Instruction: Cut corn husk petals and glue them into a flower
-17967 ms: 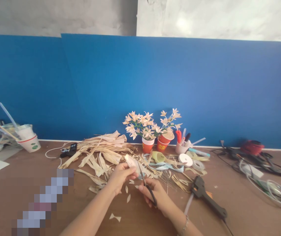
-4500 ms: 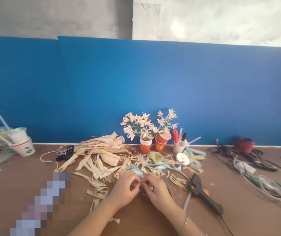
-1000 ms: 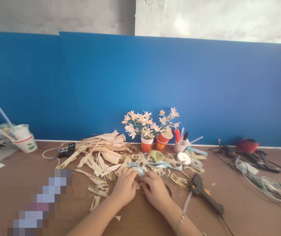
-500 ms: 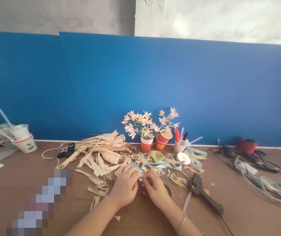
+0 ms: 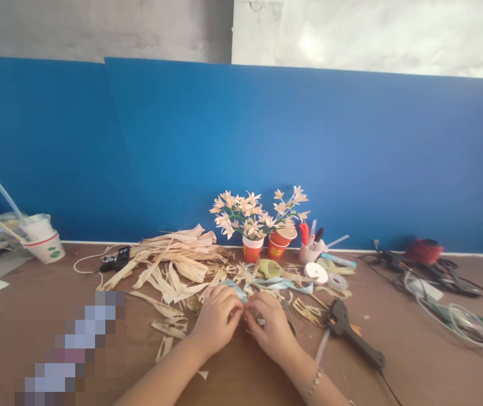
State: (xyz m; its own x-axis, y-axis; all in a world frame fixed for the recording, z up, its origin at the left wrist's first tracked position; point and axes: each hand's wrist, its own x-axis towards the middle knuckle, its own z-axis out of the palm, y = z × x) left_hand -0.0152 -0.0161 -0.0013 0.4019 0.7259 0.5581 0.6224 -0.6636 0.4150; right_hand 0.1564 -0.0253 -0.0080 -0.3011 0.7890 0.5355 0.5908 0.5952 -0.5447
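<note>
Hiding anything pinched: left hand (image 5: 216,320), right hand (image 5: 272,327)

Partition (image 5: 224,146) blue; worktop (image 5: 148,344) brown. Flowers (image 5: 247,206) pale peach, stems green. Two front cups (image 5: 252,252) (image 5: 276,249) red-orange, yellow print on one. Left cup (image 5: 47,251) white, red rim band, green marks. Husks (image 5: 188,270) cream-tan. Glue gun (image 5: 354,335) dark grey. Ribbon (image 5: 286,285) pale blue. Tape roll (image 5: 316,273) white.
</note>
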